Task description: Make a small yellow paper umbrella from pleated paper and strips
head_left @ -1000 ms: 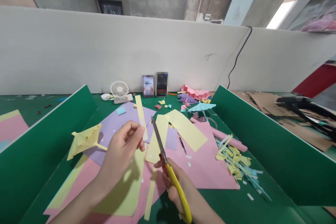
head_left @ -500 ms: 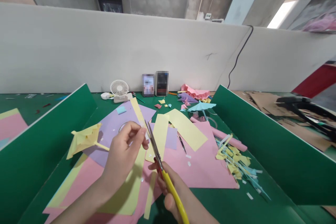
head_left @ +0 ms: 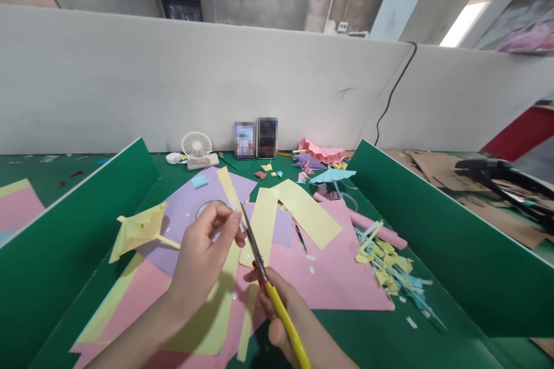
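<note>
My left hand [head_left: 206, 251] is closed in a pinch on a narrow yellow paper strip [head_left: 228, 184], which sticks up past the fingertips. In my right hand [head_left: 283, 311] are the scissors [head_left: 283, 314], with yellow handles and metal blades pointing up and away from me. The blades are closed or nearly so, and their tips lie beside the strip, close to my left fingers. Beneath my hands lie yellow paper pieces [head_left: 264, 213], a purple sheet [head_left: 177, 213] and pink paper [head_left: 337, 282]. A yellow paper umbrella [head_left: 141, 228] rests left of my left hand.
Green dividers [head_left: 433, 248] flank the workspace. At the back stand a small white fan [head_left: 197, 145] and two phone-like devices [head_left: 267, 138]. To the right are a blue paper umbrella [head_left: 332, 176], a pink paper roll [head_left: 381, 230] and a heap of paper scraps [head_left: 393, 265].
The scissor blades have come together, having been slightly apart. The strip's upper end sits a little lower. Both hands stay almost in place.
</note>
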The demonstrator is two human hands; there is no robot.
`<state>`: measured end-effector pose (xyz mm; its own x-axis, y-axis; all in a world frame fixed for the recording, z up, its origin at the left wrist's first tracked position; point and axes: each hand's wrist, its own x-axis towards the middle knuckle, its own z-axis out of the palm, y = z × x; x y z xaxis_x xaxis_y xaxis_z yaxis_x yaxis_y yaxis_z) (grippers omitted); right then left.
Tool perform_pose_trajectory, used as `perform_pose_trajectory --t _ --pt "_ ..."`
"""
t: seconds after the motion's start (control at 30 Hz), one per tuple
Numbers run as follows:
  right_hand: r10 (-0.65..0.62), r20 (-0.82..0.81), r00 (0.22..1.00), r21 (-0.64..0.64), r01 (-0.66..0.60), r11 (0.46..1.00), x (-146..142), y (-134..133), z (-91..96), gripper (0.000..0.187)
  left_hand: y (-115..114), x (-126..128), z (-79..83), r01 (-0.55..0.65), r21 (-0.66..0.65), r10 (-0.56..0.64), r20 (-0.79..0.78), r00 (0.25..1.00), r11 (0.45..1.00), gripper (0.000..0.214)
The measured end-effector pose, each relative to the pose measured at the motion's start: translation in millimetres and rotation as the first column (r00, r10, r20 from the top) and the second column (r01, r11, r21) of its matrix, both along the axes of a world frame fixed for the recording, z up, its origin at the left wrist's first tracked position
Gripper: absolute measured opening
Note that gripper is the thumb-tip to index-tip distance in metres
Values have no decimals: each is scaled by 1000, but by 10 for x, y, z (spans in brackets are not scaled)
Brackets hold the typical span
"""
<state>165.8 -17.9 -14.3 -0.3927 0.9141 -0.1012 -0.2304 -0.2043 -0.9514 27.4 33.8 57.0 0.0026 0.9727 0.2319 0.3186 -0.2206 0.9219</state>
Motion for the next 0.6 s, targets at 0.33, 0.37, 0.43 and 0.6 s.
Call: perform_pose_trajectory --t 0.33,0.37,0.43,0.6 --pt "-38 -2 999 48 38 998 -2 9 -97 73 9 2 16 31 -4 -31 -3 1000 1000 22" --pt "-48 3 999 57 47 997 0 10 -100 72 6 0 19 28 -1 -28 -4 1000 1000 22" --pt "-67 11 998 61 66 996 4 18 -104 73 2 -5 19 24 4 -24 -5 1000 1000 23" --pt "-34 16 999 15 34 999 15 23 -124 75 1 0 6 19 8 -19 2 1000 1000 24"
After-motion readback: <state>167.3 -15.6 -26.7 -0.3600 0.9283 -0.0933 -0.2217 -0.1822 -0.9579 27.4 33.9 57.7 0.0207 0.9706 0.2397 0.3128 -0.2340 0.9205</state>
